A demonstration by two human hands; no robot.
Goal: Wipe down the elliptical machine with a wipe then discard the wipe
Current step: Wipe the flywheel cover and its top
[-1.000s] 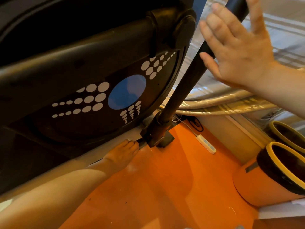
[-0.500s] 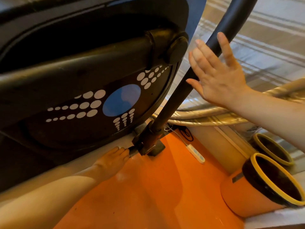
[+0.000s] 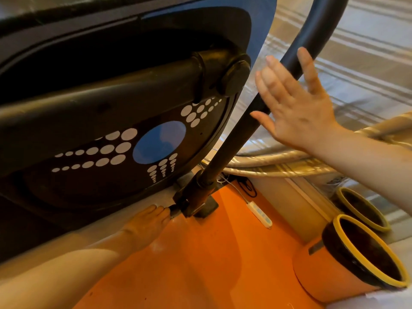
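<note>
Since a second ago the right hand [image 3: 296,108] has dropped lower in the view and drawn in toward the machine's slanted bar, while the left hand [image 3: 148,221] has stayed planted at the base of the frame.

Nearest the camera, the left forearm runs along the pale base rail [image 3: 78,237] of the elliptical machine [image 3: 111,108], just above the orange floor [image 3: 200,264]. Its fingers reach forward and touch the rail right beside the black pivot bracket [image 3: 191,201]. No wipe shows there; if one is pressed under the palm it is hidden, and I cannot tell whether the fingers grasp anything.

Farther on, the black bar [image 3: 234,134] climbs from that bracket up and to the right, its long axis steeply slanted and curving at the top. The right hand hangs released, fingers straight and spread, palm facing the bar, its fingertips overlapping the bar's edge; whether they touch it I cannot say.

So the bracket and the foot of the bar lie straight ahead of the left fingertips, making the left hand the nearer one for wiping there, working upward along the slant. The right hand looks placed to steady the bar.

To the right stand two orange bins [image 3: 334,270] with yellow rims, a likely place for discarding, nearer the right arm. Beyond lie a white power strip [image 3: 259,214] and striped bedding [image 3: 356,63].
</note>
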